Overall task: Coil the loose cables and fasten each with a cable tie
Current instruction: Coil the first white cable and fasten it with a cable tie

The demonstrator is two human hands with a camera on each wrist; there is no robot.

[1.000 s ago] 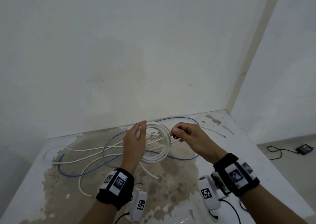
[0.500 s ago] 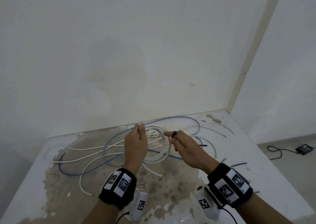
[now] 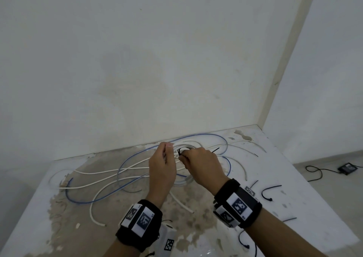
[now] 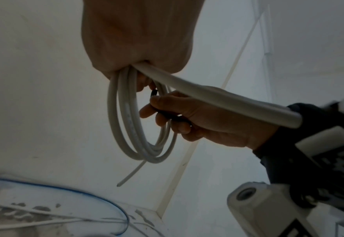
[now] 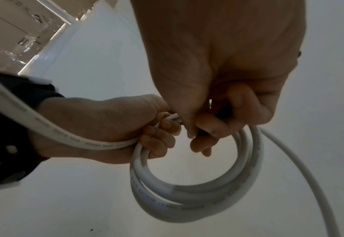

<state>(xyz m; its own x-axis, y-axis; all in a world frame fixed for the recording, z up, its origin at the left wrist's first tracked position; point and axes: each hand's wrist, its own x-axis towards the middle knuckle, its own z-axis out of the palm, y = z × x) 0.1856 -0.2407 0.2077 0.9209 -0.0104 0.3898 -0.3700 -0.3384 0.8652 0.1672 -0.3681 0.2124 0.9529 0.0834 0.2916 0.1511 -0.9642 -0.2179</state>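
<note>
My left hand (image 3: 164, 163) grips a coil of white cable (image 4: 132, 128) by its top, and the loops hang below the fist (image 5: 197, 194). My right hand (image 3: 198, 162) pinches a black cable tie (image 3: 179, 152) against the coil, right beside the left fingers (image 5: 159, 136). The tie's tail (image 3: 215, 150) sticks out past the right hand toward the wall. The tie's dark head (image 4: 154, 93) shows between the two hands in the left wrist view. A free end of the white cable (image 4: 227, 102) runs off toward the right wrist.
Loose white cables (image 3: 102, 180) and a blue cable (image 3: 137, 154) sprawl over the stained white table (image 3: 304, 213). Spare black cable ties (image 3: 270, 192) lie at the right. The wall (image 3: 157, 60) stands just behind. A black adapter (image 3: 348, 167) lies on the floor at the right.
My right hand has moved left onto the coil, bringing the black tie up against the cable beside the left fingers. The left hand has kept its hold on the coil.
</note>
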